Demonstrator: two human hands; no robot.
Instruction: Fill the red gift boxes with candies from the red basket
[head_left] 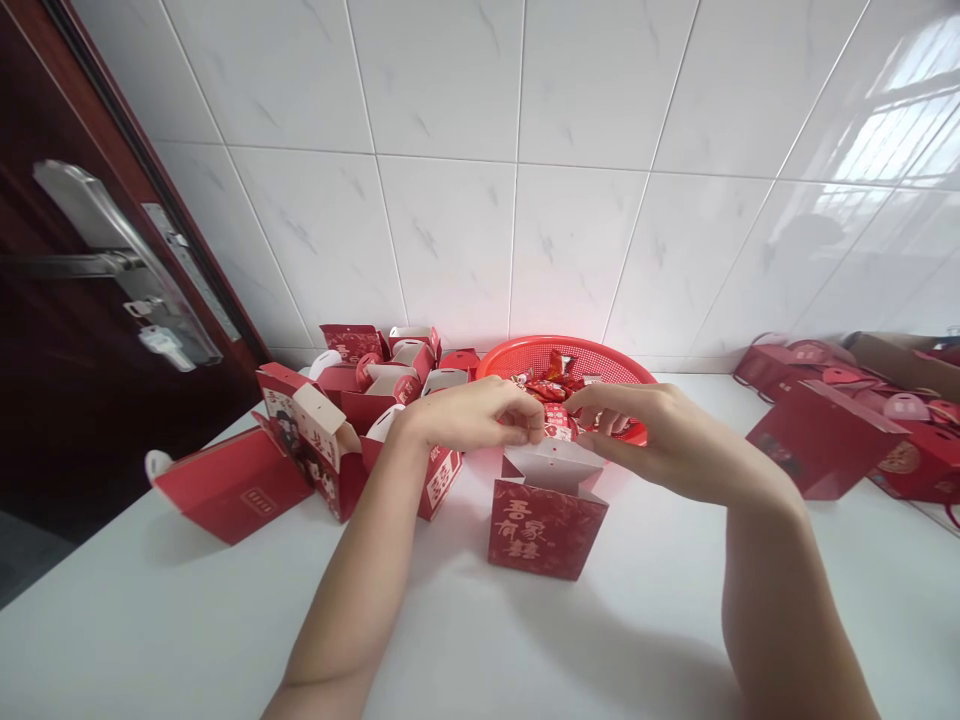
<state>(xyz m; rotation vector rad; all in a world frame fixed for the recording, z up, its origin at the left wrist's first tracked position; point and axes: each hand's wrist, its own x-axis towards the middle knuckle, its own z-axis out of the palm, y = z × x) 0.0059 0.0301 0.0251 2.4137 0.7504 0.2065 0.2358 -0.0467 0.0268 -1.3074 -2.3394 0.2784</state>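
My left hand (495, 412) is closed, fingers curled down, left of the red basket's near side. Facing it, my right hand (637, 425) has its thumb and forefinger bent and apart. A red-and-white wrapped packet (556, 418) shows between my fingertips; I cannot tell whether either hand touches it or whether it lies in the basket. Just below stands a red paper gift box (546, 530) with gold Chinese characters, upright, its top unfolded and its pale inside showing. Behind my hands, the red plastic basket (517, 345) contains wrapped sweets (559, 370).
Several red gift boxes (379, 400) crowd the left back, with one box lying tilted (232, 485). More red boxes (825, 435) stand at the right. A tiled wall (450, 240) closes off the white table (450, 640); a dark door (60, 370) is at left.
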